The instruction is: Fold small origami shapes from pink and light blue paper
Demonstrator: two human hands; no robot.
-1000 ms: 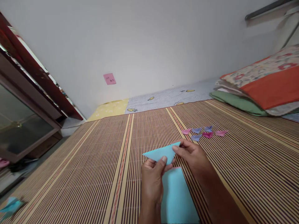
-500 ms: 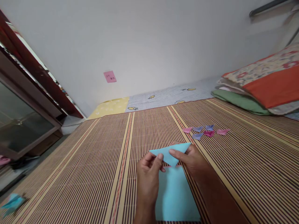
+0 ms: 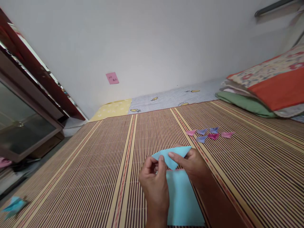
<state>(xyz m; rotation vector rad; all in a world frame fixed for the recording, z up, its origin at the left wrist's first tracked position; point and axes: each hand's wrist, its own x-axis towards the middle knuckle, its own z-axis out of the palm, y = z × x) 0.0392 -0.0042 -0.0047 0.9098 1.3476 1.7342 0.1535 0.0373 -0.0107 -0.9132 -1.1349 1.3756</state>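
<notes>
A light-blue sheet of paper folded into a triangle (image 3: 177, 155) is held between both hands, its long edge at the top and its point downward. My left hand (image 3: 154, 177) pinches its left corner between thumb and fingers. With the thumb on the front face and fingers behind, my right hand (image 3: 193, 163) grips the right side. Just below the triangle, a flat light-blue sheet of paper (image 3: 184, 199) lies on the striped mat (image 3: 95, 177), partly covered by my left hand and wrist. A thin pink edge shows at its top.
Several small folded paper pieces, among them a magenta one (image 3: 213, 136), lie beyond my right hand. A crumpled-looking blue folded paper (image 3: 14, 205) sits at far left. Stacked cushions (image 3: 273, 91) stand at the right; a pink note (image 3: 112, 78) is on the wall (image 3: 166, 41).
My left hand has shifted slightly right and turned, with its thumb and fingers closer together at the triangle's left corner. The triangle's right tip has moved a little left.
</notes>
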